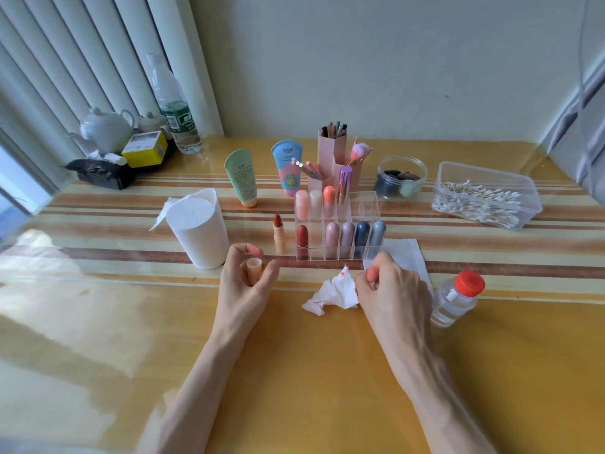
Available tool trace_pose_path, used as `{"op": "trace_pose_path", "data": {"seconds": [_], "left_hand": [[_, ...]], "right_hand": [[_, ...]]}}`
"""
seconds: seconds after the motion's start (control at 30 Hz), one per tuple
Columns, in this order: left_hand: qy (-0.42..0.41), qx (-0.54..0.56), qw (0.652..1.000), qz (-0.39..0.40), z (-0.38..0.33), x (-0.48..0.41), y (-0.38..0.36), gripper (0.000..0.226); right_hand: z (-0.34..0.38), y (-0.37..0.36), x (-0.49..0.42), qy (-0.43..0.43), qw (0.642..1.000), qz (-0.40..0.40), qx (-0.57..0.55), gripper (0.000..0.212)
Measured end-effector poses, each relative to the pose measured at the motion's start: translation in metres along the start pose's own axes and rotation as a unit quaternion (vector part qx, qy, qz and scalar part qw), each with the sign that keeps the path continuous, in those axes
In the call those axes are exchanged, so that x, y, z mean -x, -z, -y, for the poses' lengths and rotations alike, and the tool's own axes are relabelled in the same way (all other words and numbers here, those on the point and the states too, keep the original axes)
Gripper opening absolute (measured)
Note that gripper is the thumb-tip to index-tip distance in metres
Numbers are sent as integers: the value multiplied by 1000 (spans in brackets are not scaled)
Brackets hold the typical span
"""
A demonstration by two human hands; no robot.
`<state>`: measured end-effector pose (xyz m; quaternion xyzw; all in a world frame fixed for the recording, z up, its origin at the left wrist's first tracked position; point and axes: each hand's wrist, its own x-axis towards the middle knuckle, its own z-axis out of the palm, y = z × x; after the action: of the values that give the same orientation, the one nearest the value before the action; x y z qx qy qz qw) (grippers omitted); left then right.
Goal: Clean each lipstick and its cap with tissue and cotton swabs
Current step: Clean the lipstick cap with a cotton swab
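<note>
My left hand (244, 283) holds a peach lipstick cap (254, 271) upright, open end up, between curled fingers and thumb. My right hand (389, 290) pinches a crumpled white tissue (334, 293) marked with a red smear. An uncapped brown-red lipstick (279, 235) stands on the table beside a clear acrylic organizer (368, 208) that holds several capped lipsticks. A roll of tissue (198, 229) stands to the left. A clear box of cotton swabs (484, 198) sits at the far right. A flat tissue sheet (406, 253) lies behind my right hand.
A small bottle with a red cap (456, 298) stands right of my right hand. Behind the organizer are two cosmetic tubes (242, 178), pink brush holders (334, 152) and a jar of sponges (401, 178). A water bottle (175, 106), teapot (104, 127) and boxes sit far left.
</note>
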<state>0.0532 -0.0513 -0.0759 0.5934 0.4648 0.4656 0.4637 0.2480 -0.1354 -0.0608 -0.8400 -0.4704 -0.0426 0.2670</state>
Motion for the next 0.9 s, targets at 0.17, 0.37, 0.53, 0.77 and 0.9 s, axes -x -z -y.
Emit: {"op": "trace_pose_path", "data": {"seconds": [0.17, 0.37, 0.53, 0.77, 0.9], "left_hand": [[0, -108, 992, -62, -6, -15, 6, 29], [-41, -158, 985, -53, -15, -33, 1, 33], [-37, -139, 989, -35, -5, -48, -6, 33], [-51, -106, 990, -72, -8, -47, -9, 17], [-61, 8, 998, -12, -27, -24, -10, 15]], "right_hand": [[0, -3, 1, 20, 997, -33, -67, 34], [11, -3, 3, 46, 991, -68, -104, 30], [15, -5, 6, 59, 992, -59, -99, 27], [16, -8, 6, 83, 987, -71, -114, 24], [16, -9, 4, 131, 959, -47, -247, 11]]}}
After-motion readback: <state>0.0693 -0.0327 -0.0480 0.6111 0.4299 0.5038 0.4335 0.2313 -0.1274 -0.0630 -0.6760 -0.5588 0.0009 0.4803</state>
